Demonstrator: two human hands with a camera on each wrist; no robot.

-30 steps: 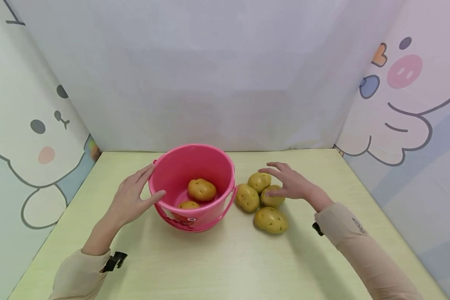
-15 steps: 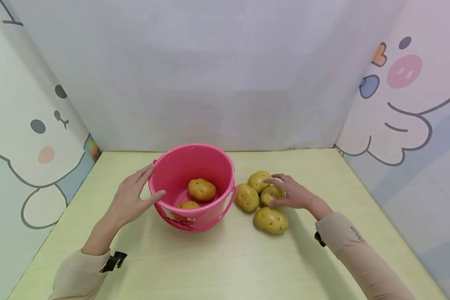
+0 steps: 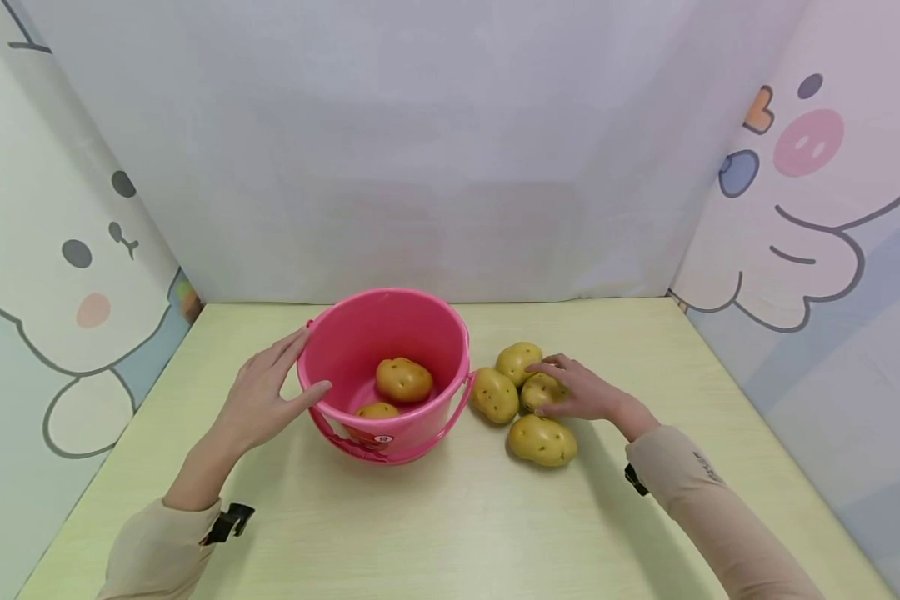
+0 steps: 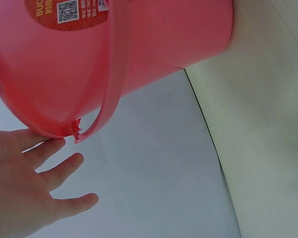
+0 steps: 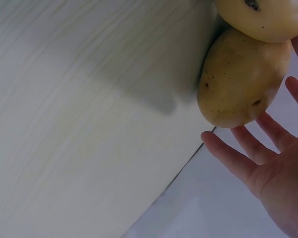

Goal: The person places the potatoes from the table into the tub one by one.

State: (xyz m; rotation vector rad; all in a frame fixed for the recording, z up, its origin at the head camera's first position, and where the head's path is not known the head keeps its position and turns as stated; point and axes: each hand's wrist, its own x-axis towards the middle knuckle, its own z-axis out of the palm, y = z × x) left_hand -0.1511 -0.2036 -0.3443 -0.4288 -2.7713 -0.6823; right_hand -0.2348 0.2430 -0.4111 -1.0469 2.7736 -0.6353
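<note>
A pink bucket stands on the table with two potatoes inside, one whole and one partly hidden by the front rim. My left hand rests its straight fingers on the bucket's left rim, with the thumb over the near edge. Right of the bucket lie several potatoes close together. My right hand is at the right side of the middle potato, thumb in front and fingers behind. In the right wrist view its fingers spread loosely by a potato; some fingertips are hidden.
Beside the middle potato lie a left potato, a back potato and a front potato. The bucket's handle hangs down its near side. A white back wall and cartoon side panels enclose the pale table.
My right hand has come down and slightly forward onto the middle potato, its fingers lower around it. The left hand, bucket and potatoes stay where they were.
</note>
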